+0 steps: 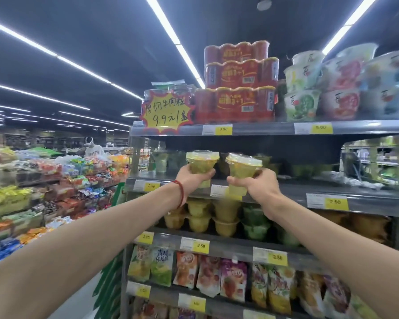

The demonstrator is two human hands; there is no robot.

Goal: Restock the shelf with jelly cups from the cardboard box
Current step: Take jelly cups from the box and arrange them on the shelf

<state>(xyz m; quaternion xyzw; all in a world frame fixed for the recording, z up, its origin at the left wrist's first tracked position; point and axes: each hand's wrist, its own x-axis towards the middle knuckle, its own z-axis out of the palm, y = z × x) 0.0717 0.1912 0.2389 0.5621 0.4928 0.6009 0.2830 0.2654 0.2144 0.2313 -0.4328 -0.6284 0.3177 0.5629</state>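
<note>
Two jelly cups (202, 165), light, smooth, thin-walled, sit mid-frame; each hand (191, 178) wraps fingers (209, 173) around one's lower body.

A single head-worn wide-angle view is given, aimed forward and slightly upward at the shelf (274, 128) from arm's length; its left end and the aisle beyond are taken in.

We hold two jelly cups (202, 165) side by side before the shelf (355, 192), with stacked cups (199, 223) on the tier below.
</note>
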